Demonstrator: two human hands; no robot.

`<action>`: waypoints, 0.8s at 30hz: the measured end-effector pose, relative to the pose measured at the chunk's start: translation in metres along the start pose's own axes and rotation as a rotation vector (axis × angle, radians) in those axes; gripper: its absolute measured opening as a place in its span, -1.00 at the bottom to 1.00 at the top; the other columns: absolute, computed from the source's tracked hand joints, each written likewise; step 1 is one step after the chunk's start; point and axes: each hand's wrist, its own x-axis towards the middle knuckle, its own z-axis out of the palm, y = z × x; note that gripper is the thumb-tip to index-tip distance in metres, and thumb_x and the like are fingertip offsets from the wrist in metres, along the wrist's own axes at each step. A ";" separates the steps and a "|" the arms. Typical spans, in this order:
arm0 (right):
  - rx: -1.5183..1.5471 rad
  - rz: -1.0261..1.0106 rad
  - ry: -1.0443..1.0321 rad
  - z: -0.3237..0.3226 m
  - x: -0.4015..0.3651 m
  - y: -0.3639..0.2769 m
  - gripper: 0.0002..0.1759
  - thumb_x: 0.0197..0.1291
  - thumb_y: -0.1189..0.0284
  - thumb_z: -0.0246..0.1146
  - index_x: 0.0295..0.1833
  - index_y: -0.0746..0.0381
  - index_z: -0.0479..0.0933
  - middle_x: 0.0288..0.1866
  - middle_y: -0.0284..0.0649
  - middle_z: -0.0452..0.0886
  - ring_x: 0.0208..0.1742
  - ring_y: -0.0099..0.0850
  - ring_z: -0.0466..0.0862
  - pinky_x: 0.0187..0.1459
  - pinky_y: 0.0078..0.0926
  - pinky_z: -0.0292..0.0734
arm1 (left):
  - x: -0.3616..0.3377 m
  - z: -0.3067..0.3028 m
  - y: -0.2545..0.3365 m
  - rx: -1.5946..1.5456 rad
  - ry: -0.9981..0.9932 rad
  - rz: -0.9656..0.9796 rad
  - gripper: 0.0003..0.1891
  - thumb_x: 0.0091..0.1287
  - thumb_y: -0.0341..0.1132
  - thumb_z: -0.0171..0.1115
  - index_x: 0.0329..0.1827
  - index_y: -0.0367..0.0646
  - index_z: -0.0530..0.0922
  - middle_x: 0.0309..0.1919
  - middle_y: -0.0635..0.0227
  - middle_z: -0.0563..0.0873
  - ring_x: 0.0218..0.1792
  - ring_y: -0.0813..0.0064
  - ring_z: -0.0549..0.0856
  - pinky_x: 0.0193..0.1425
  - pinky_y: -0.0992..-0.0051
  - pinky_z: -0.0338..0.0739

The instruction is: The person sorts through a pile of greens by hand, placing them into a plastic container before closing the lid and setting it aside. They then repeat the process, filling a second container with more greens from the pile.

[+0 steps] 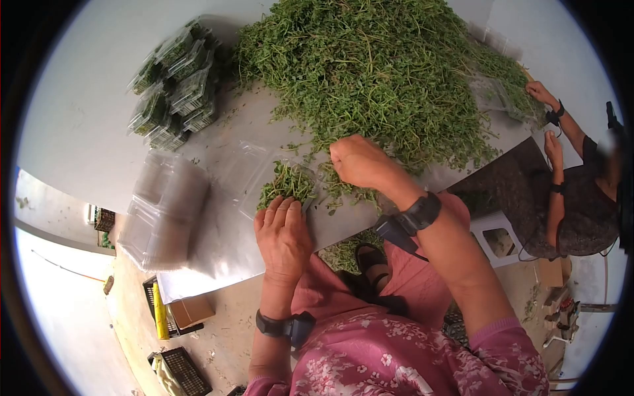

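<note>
Open clear plastic clamshell box (246,173) lies near the frame's centre, just left of your right hand (362,162) and a little lower. Your left hand (284,241) is the nearer one, fingers side by side on the leafy green sprigs (288,184) in the box; thumb hidden, can't tell if it pinches anything. Right hand curled at the lower edge of the big tangled green heap (370,72); fingertips hidden, can't tell what they close on. Box's long axis: unclear under greens and fingers. Surface: smooth grey tabletop (228,241), scraps scattered. Nested empty clear trays (162,211) stand left of you; filled clear packs (181,82), upper left. Another person (578,214) works at the right edge.
</note>
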 end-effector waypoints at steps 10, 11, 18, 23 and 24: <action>0.352 -0.028 0.138 -0.029 0.001 -0.002 -0.93 0.20 0.56 0.30 -0.24 0.34 0.64 -0.37 -0.11 0.71 -0.34 -0.35 0.71 -0.24 -0.32 0.58 | 0.000 -0.001 0.001 0.002 -0.008 0.000 -0.74 0.28 -0.44 0.27 0.02 -0.24 0.64 0.04 0.17 0.77 0.20 0.10 0.67 0.35 0.11 0.40; 0.312 -0.052 0.170 -0.029 0.001 -0.001 -0.93 0.20 0.56 0.30 -0.23 0.34 0.63 -0.37 -0.11 0.71 -0.34 -0.35 0.70 -0.25 -0.31 0.57 | 0.001 -0.001 0.001 0.002 -0.010 0.001 -0.74 0.28 -0.44 0.27 0.02 -0.25 0.64 0.04 0.16 0.77 0.20 0.10 0.67 0.35 0.11 0.40; 0.330 -0.184 0.316 -0.026 -0.002 -0.013 -0.92 0.24 0.61 0.28 -0.15 0.32 0.59 -0.36 -0.07 0.65 -0.33 -0.15 0.68 -0.25 -0.24 0.55 | 0.000 -0.002 0.001 0.004 -0.020 0.014 -0.72 0.26 -0.43 0.28 0.04 -0.25 0.62 0.06 0.16 0.75 0.20 0.09 0.66 0.33 0.12 0.40; 0.292 -0.408 0.347 -0.010 -0.005 -0.032 -0.90 0.27 0.60 0.29 -0.12 0.28 0.57 -0.26 -0.08 0.62 -0.21 -0.04 0.67 -0.18 -0.20 0.57 | 0.001 0.000 0.000 0.013 -0.014 0.022 -0.72 0.25 -0.43 0.28 0.03 -0.26 0.62 0.06 0.15 0.74 0.20 0.08 0.65 0.30 0.12 0.41; 0.296 -0.415 0.309 -0.009 -0.008 -0.038 -0.90 0.27 0.59 0.30 -0.11 0.27 0.57 -0.24 -0.09 0.63 -0.19 -0.03 0.67 -0.17 -0.20 0.58 | 0.001 0.000 0.001 0.010 -0.012 0.023 -0.72 0.25 -0.43 0.28 0.03 -0.26 0.62 0.06 0.15 0.74 0.20 0.08 0.65 0.30 0.12 0.41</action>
